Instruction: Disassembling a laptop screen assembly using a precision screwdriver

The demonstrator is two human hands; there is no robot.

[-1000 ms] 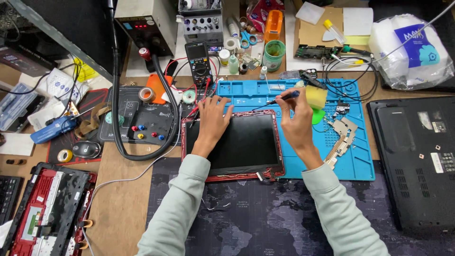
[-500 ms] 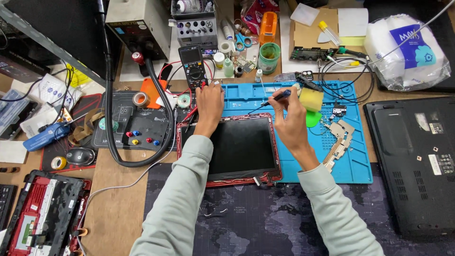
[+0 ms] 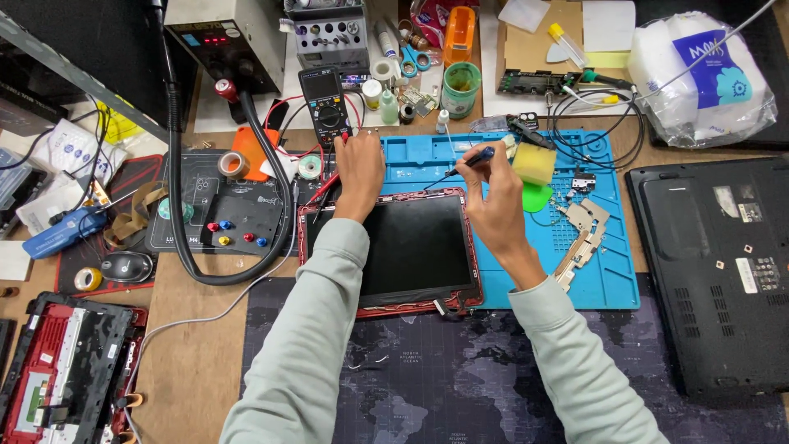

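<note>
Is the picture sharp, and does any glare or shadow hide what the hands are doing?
Head view: sharp and evenly lit across the bench, shadows soft. The dark tablet screen shows only faint reflection, no glare. The left hand and the right hand, holding a slim screwdriver, are clear. Straight edges bow near the frame borders, a wide-lens effect.

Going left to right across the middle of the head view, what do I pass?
Blue tool → tape roll → left hand → screwdriver in the right hand → yellow sponge → metal bracket → black laptop.
</note>
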